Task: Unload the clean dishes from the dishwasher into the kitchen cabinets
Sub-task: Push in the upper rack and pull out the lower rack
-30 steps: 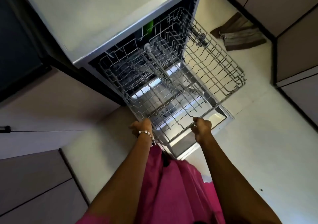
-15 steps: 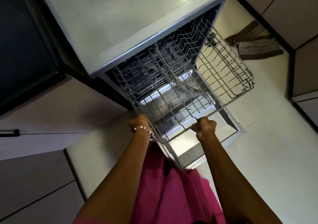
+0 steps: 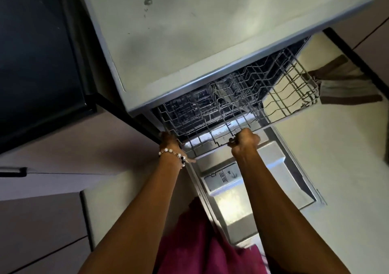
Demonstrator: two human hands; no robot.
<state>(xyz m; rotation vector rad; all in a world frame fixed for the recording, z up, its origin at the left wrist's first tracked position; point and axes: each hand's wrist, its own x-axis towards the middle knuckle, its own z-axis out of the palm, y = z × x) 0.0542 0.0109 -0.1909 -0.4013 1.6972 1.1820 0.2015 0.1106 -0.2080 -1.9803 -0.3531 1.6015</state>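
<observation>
Rack (image 3: 237,105) pushed further in, hands (image 3: 244,140) gripping its front

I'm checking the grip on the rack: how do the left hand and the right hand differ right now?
The left hand sits at the rack's front left corner, largely hidden by the wire; the right hand is further along the front edge, in plain view. The left wrist wears a beaded bracelet; the right wrist is bare. The right hand's fingers are plainly curled round the front wire; the left's grip shows less clearly. Both hold the rack's front edge.
</observation>
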